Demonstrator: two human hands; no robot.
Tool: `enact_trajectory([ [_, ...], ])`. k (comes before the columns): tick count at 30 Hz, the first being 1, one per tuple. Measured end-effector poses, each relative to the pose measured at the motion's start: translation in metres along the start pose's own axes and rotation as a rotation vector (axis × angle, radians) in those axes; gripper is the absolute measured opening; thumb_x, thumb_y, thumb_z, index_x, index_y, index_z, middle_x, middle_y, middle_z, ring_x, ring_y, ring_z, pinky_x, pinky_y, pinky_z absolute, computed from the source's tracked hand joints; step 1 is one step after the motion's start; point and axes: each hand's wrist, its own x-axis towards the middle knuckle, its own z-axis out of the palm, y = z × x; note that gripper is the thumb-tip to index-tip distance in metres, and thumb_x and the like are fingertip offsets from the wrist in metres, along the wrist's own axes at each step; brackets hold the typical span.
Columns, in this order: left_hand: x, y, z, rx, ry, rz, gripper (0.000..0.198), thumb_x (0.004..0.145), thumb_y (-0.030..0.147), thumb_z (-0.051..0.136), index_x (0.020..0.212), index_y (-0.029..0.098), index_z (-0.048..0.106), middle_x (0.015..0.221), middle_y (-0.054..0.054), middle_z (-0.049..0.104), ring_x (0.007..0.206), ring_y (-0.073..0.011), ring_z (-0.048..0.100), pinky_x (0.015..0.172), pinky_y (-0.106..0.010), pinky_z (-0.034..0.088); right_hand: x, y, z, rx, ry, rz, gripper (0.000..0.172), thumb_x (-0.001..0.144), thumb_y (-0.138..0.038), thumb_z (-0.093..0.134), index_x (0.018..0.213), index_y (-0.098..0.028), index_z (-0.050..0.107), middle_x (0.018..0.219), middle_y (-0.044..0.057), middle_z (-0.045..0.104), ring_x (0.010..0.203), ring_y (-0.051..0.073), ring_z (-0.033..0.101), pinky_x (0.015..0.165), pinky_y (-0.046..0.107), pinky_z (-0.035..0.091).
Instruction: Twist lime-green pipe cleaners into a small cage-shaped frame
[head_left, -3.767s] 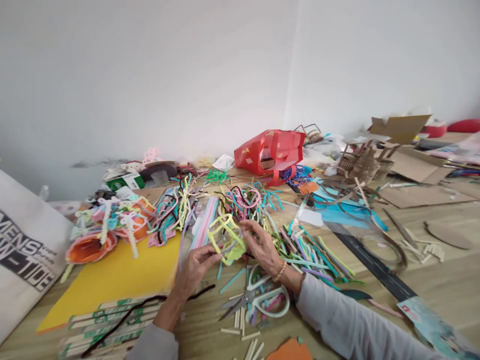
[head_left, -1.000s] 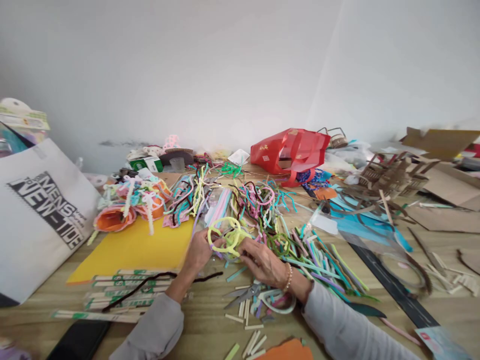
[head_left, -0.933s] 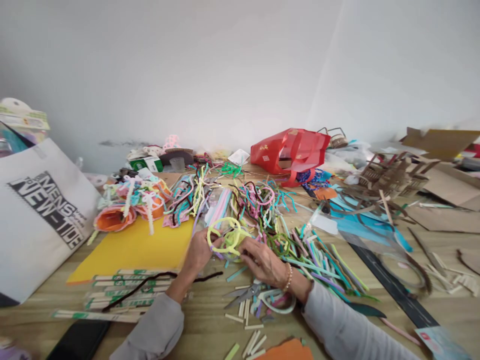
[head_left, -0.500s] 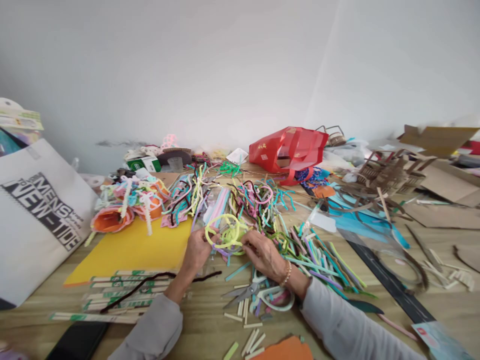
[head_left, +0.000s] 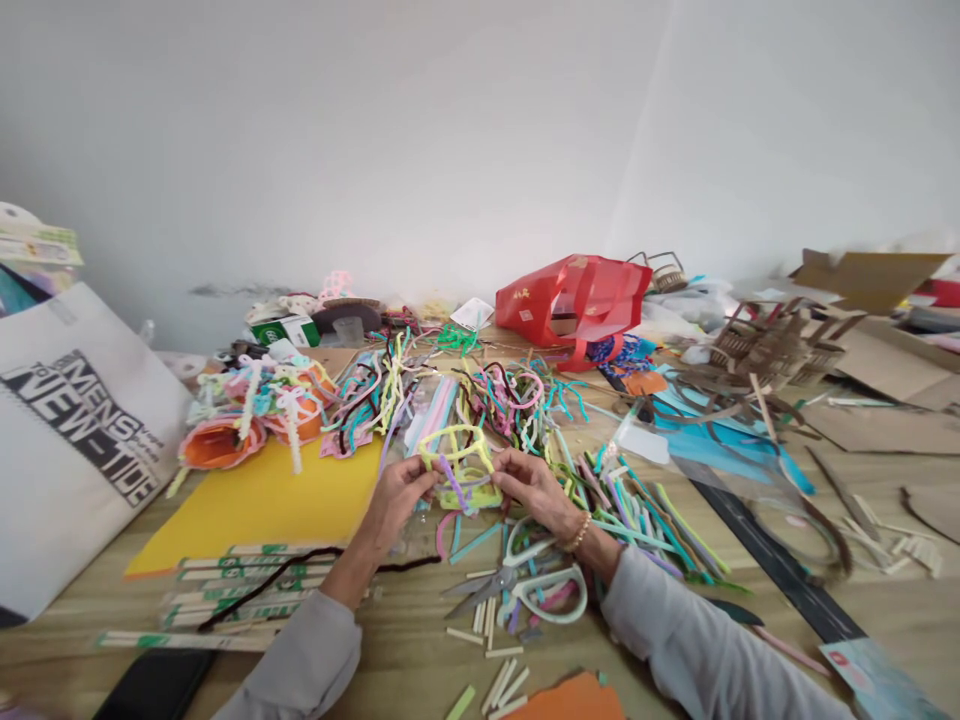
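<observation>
Between my two hands is a small open frame bent from yellow pipe cleaners (head_left: pixel 453 436), with a ring at its top and a purple strand across its front. My left hand (head_left: pixel 397 497) pinches its left side, fingers closed. On the right side, my right hand (head_left: pixel 536 490) pinches the same frame between thumb and fingers. Just below lie white-handled scissors (head_left: pixel 551 592), blades apart and pointing left. A dark brown pipe cleaner (head_left: pixel 281 572) lies by my left wrist, partly hidden under it.
Bundles of coloured pipe cleaners (head_left: pixel 517 395) lie behind my hands, with more strips (head_left: pixel 637 510) at right. Yellow sheet (head_left: pixel 262 500), wrapped chopsticks (head_left: pixel 225 590) and a black phone (head_left: pixel 154 685) are at left. A red bag (head_left: pixel 574 300) and woven brown pieces (head_left: pixel 780 345) stand farther back.
The yellow pipe-cleaner frame has been tipped, so its side and purple strand now face me instead of its open ring. Both hands have turned slightly with it.
</observation>
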Motion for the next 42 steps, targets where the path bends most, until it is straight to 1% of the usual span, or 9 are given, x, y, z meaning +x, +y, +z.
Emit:
enact_trajectory([
  [11, 0.0, -0.003, -0.005, -0.088, -0.177, 0.01, 0.031, 0.071, 0.032, 0.07, 0.095, 0.013, 0.07, 0.079, -0.005, 0.067, 0.067, -0.0136, 0.057, 0.063, -0.023, 0.044, 0.006, 0.007, -0.007, 0.224, 0.019, 0.031, 0.027, 0.076, -0.04, 0.067, 0.083, -0.017, 0.054, 0.069, -0.003, 0.056, 0.047, 0.006, 0.052, 0.044, 0.019, 0.05],
  [18, 0.002, -0.01, -0.005, -0.101, -0.161, -0.005, 0.034, 0.068, 0.033, 0.073, 0.095, 0.013, 0.068, 0.078, -0.004, 0.068, 0.072, -0.0163, 0.061, 0.066, -0.025, 0.046, 0.007, 0.011, -0.008, 0.249, 0.03, 0.058, 0.03, 0.074, -0.041, 0.069, 0.083, -0.017, 0.055, 0.071, -0.003, 0.057, 0.046, 0.006, 0.053, 0.044, 0.02, 0.051],
  [23, -0.001, -0.008, -0.005, -0.13, -0.151, 0.011, 0.026, 0.075, 0.037, 0.067, 0.089, 0.015, 0.068, 0.079, -0.003, 0.066, 0.066, -0.0125, 0.057, 0.061, -0.022, 0.045, 0.007, 0.009, -0.008, 0.212, 0.03, 0.051, 0.032, 0.074, -0.045, 0.068, 0.083, -0.018, 0.053, 0.069, -0.004, 0.056, 0.046, 0.006, 0.051, 0.043, 0.02, 0.05],
  [26, -0.001, -0.008, -0.004, -0.161, -0.126, 0.006, 0.026, 0.077, 0.039, 0.065, 0.084, 0.014, 0.068, 0.076, -0.003, 0.065, 0.06, -0.0107, 0.053, 0.056, -0.021, 0.043, 0.005, 0.006, -0.007, 0.135, 0.003, 0.022, 0.032, 0.076, -0.046, 0.065, 0.083, -0.018, 0.052, 0.07, -0.004, 0.055, 0.046, 0.006, 0.049, 0.043, 0.02, 0.048],
  [29, 0.001, -0.009, -0.004, -0.165, -0.056, 0.006, 0.025, 0.07, 0.036, 0.071, 0.081, 0.014, 0.068, 0.071, -0.002, 0.063, 0.054, -0.0094, 0.049, 0.052, -0.02, 0.04, 0.001, 0.002, -0.002, 0.009, -0.016, -0.016, 0.028, 0.081, -0.044, 0.06, 0.085, -0.018, 0.05, 0.069, -0.004, 0.052, 0.047, 0.007, 0.047, 0.045, 0.02, 0.046],
  [32, 0.003, -0.009, -0.003, -0.223, 0.014, -0.003, 0.025, 0.061, 0.031, 0.076, 0.077, 0.014, 0.067, 0.065, 0.001, 0.061, 0.053, -0.0093, 0.049, 0.052, -0.02, 0.039, -0.005, -0.003, 0.005, -0.202, -0.016, -0.107, 0.018, 0.086, -0.035, 0.054, 0.085, -0.017, 0.051, 0.069, -0.003, 0.048, 0.053, 0.008, 0.045, 0.048, 0.019, 0.041],
  [35, 0.001, -0.005, -0.003, -0.283, 0.02, -0.012, 0.024, 0.059, 0.029, 0.077, 0.072, 0.015, 0.062, 0.061, 0.003, 0.059, 0.055, -0.0097, 0.051, 0.055, -0.021, 0.041, -0.01, -0.006, 0.009, -0.463, -0.022, -0.244, 0.009, 0.088, -0.025, 0.051, 0.087, -0.017, 0.055, 0.068, -0.003, 0.047, 0.057, 0.009, 0.042, 0.052, 0.02, 0.036],
  [38, -0.001, -0.001, -0.003, -0.265, 0.005, -0.024, 0.028, 0.059, 0.029, 0.077, 0.077, 0.016, 0.06, 0.06, 0.005, 0.058, 0.054, -0.0097, 0.051, 0.054, -0.021, 0.041, -0.012, -0.006, 0.011, -0.601, -0.019, -0.35, 0.007, 0.087, -0.02, 0.05, 0.089, -0.016, 0.055, 0.072, -0.001, 0.052, 0.062, 0.011, 0.045, 0.057, 0.021, 0.036],
  [42, -0.003, 0.005, -0.002, -0.137, 0.041, -0.016, 0.036, 0.063, 0.032, 0.074, 0.092, 0.016, 0.062, 0.068, 0.002, 0.062, 0.058, -0.0123, 0.056, 0.056, -0.022, 0.043, -0.014, -0.009, 0.013, -0.634, -0.041, -0.424, 0.007, 0.089, -0.019, 0.047, 0.09, -0.018, 0.053, 0.077, 0.002, 0.055, 0.067, 0.013, 0.049, 0.062, 0.024, 0.039],
])
